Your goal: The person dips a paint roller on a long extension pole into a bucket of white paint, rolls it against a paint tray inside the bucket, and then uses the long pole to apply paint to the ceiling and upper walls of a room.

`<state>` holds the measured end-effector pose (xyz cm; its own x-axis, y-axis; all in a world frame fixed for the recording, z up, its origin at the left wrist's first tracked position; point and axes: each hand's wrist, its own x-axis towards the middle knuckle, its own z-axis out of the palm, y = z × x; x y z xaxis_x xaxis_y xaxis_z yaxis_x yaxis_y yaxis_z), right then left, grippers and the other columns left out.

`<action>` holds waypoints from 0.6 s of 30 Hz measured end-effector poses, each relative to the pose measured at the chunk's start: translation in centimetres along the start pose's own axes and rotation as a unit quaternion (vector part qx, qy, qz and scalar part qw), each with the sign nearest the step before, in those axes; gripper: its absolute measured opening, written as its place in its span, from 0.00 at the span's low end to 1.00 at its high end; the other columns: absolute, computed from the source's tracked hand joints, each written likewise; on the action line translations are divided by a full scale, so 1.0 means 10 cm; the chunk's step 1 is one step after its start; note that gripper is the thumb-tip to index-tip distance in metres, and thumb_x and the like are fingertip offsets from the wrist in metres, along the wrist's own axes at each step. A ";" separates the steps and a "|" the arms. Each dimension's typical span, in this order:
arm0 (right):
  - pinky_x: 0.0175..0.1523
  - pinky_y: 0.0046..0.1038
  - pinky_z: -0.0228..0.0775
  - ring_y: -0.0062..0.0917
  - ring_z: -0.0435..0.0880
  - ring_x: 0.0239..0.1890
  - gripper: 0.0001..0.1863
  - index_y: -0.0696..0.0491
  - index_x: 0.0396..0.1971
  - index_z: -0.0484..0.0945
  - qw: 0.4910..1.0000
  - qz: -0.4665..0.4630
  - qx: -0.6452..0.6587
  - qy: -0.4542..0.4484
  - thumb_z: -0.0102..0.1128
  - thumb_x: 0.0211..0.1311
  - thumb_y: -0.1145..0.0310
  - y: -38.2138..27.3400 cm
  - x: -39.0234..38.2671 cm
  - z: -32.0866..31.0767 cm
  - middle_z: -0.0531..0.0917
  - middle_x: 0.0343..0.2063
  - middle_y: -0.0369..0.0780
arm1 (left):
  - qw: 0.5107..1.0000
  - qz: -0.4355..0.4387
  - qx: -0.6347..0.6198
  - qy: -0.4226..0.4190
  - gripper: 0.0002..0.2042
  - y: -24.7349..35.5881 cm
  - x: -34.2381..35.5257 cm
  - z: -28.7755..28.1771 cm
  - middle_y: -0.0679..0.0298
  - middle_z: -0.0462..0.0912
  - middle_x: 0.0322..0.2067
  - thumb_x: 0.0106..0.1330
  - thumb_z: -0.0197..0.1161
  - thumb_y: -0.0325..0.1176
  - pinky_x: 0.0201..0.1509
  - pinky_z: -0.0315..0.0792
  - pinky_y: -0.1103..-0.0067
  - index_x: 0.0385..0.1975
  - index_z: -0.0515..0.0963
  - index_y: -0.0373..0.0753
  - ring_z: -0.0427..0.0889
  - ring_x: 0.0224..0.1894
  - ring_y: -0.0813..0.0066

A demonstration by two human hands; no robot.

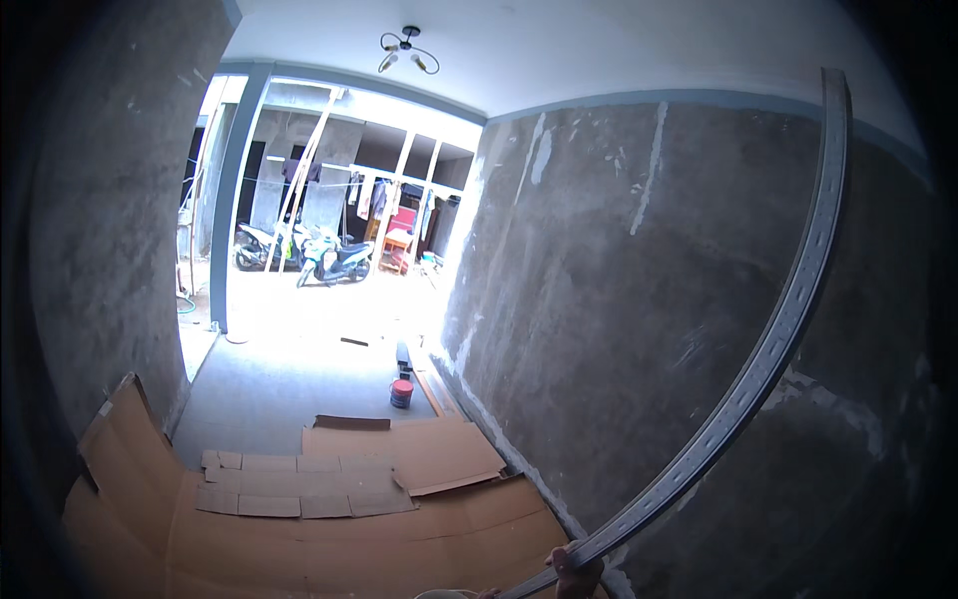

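Note:
A long grey metal stud (733,404), with a row of slots along its face, rises from the lower edge toward the upper right; the fisheye view bends it. My right hand (576,573) is closed around it near the bottom of the picture. Lower down, a small part of my left hand (487,594) shows at the picture's edge, its fingers against the same stud. The rest of that hand is cut off, as is the stud's lower end. The upper end (832,78) of the stud stands close to the ceiling, in front of the right wall.
Flattened cardboard (369,549) covers the near floor. Farther off stands a dark bucket with a red lid (401,392), beside long strips (439,391) along the right wall (599,280). A light fixture (408,52) hangs from the ceiling. Motorbikes (334,262) are parked outside the opening.

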<state>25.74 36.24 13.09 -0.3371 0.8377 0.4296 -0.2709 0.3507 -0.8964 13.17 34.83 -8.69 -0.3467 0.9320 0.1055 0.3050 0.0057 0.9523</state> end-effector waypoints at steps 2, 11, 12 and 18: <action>0.16 0.26 0.55 0.16 0.65 0.14 0.13 0.45 0.23 0.68 0.996 0.049 0.067 -0.035 0.59 0.61 0.57 0.19 0.04 -0.10 0.67 0.15 0.30 | 1.000 -0.009 0.007 0.010 0.26 -0.04 -0.05 0.00 0.46 0.72 0.53 0.54 0.63 0.35 0.61 0.63 0.64 0.54 0.70 0.35 0.69 0.57 0.51; 0.40 0.27 0.72 0.22 0.77 0.32 0.14 0.56 0.44 0.73 0.991 -0.082 0.050 -0.095 0.61 0.59 0.71 1.24 0.05 -1.11 0.79 0.30 0.36 | 0.996 -0.034 0.034 0.071 0.24 -0.06 -0.37 0.32 0.45 0.73 0.50 0.57 0.60 0.36 0.59 0.63 0.62 0.53 0.70 0.34 0.70 0.55 0.49; 0.38 0.27 0.72 0.22 0.77 0.30 0.12 0.55 0.42 0.72 0.985 -0.117 -0.028 -0.125 0.60 0.60 0.70 0.68 -0.05 -1.07 0.79 0.28 0.36 | 0.995 -0.037 0.034 0.083 0.24 -0.06 -0.42 0.40 0.45 0.73 0.50 0.57 0.60 0.37 0.59 0.63 0.62 0.53 0.70 0.34 0.70 0.55 0.49; 0.32 0.26 0.71 0.23 0.74 0.23 0.14 0.52 0.31 0.67 0.996 -0.041 0.025 -0.074 0.66 0.54 0.67 -0.49 -0.33 -0.90 0.73 0.21 0.35 | 0.991 -0.073 0.036 0.108 0.22 -0.03 -0.84 1.14 0.44 0.74 0.49 0.59 0.57 0.38 0.58 0.63 0.61 0.52 0.70 0.34 0.71 0.54 0.47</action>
<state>36.32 35.55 15.08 -0.4410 0.7348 0.5153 -0.3459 0.3906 -0.8531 26.09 31.09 -13.08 -0.5706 0.8205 0.0342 0.2973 0.1676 0.9400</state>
